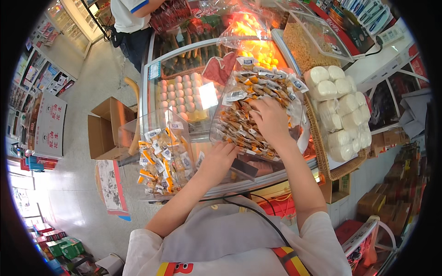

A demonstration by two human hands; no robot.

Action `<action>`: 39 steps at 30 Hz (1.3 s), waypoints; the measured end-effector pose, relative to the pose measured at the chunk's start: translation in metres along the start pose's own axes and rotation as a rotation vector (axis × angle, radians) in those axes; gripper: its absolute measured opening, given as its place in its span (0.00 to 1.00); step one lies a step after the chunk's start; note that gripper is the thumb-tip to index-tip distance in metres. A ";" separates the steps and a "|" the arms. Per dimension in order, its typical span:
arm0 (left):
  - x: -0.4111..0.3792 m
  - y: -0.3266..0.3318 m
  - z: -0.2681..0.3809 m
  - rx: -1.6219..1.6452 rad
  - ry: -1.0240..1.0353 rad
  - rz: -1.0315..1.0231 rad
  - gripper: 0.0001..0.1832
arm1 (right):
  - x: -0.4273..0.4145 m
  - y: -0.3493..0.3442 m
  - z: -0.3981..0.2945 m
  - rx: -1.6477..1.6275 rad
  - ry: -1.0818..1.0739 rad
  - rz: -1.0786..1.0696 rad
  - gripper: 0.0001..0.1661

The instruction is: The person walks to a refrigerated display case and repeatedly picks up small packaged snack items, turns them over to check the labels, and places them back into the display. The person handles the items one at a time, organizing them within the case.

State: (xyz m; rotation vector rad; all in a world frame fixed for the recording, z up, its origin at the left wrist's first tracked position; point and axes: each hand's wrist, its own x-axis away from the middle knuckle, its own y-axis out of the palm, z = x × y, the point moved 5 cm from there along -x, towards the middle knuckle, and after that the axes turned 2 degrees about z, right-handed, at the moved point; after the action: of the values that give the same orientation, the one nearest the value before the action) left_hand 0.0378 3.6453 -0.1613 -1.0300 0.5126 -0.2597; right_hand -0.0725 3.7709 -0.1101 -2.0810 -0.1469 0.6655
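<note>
A clear plastic bin (217,119) on a glass-topped counter holds many small wrapped snack packets (238,127) with white and orange wrappers. My right hand (271,119) lies on the packets, its fingers bent among them; whether they pinch one is hidden. At the bin's near left corner is my left hand (221,157), fingertips against the edge, and its grip cannot be made out. Left of that hand stands a second clear bin holding looser, similar packets (165,158). A dark flat rectangular object (244,168) sits just right of my left hand.
Trays of eggs (181,91) show beyond the second bin, near a red quilted cloth (219,69). Wrapped white rolls (340,110) fill a wicker basket (319,151) on the right. An open cardboard box (108,129) stands at left. Another person (129,20) is at the counter's far left.
</note>
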 end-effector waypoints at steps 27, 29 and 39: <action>-0.098 -0.015 -0.084 1.383 -0.615 0.183 0.23 | -0.030 0.054 0.079 -0.982 0.425 0.427 0.06; -0.121 0.000 -0.097 1.746 -0.734 0.349 0.28 | -0.028 0.052 0.074 -0.940 0.406 0.403 0.05; -0.162 0.036 -0.106 1.952 -0.850 0.462 0.29 | -0.033 0.036 0.072 -0.641 0.296 0.231 0.02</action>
State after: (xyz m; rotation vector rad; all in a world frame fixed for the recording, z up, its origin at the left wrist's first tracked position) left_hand -0.1565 3.6548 -0.1903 0.9138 -0.3787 0.1576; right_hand -0.1424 3.7923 -0.1572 -2.8200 0.0616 0.4698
